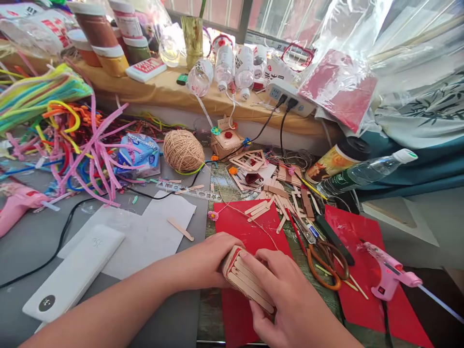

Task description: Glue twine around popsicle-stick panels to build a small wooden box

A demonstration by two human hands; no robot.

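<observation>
Between my two hands is a small box made of wooden craft sticks [250, 282], tilted, with a red strip along one end. My left hand [212, 256] grips its left end, and its fingertips are hidden behind the box. Across the top and right side lie the fingers of my right hand [284, 290], with the thumb at the lower edge. Beneath the box lies a red sheet [235, 314]. A thin twine runs over that sheet from near the ball of twine [184, 151].
Loose craft sticks [277, 193], scissors [322, 266] and a pink glue gun [389, 270] lie to the right. At left are a white power bank [74, 273], pipe cleaners [97, 145] and another pink glue gun [21, 203]. A bottle [366, 169] leans at right.
</observation>
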